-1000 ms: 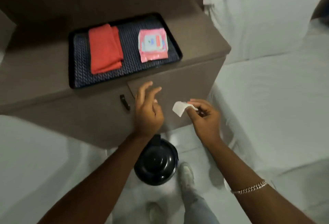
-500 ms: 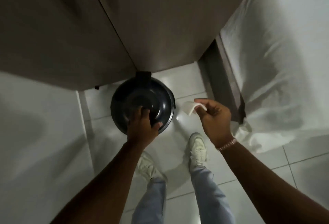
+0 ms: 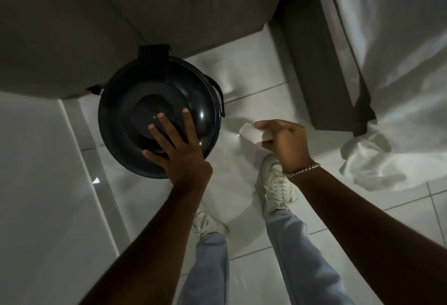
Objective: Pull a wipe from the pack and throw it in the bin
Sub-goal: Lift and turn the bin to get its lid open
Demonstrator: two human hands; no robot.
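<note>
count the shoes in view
2. One pale shoe stands on the tiled floor under the right hand's wrist, toe toward the bin. The other shoe lies partly hidden behind the left forearm, lower in the picture.

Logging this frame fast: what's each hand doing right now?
Left hand: open, fingers spread flat on the bin lid.
Right hand: closed, pinching the white wipe beside the bin.
</note>
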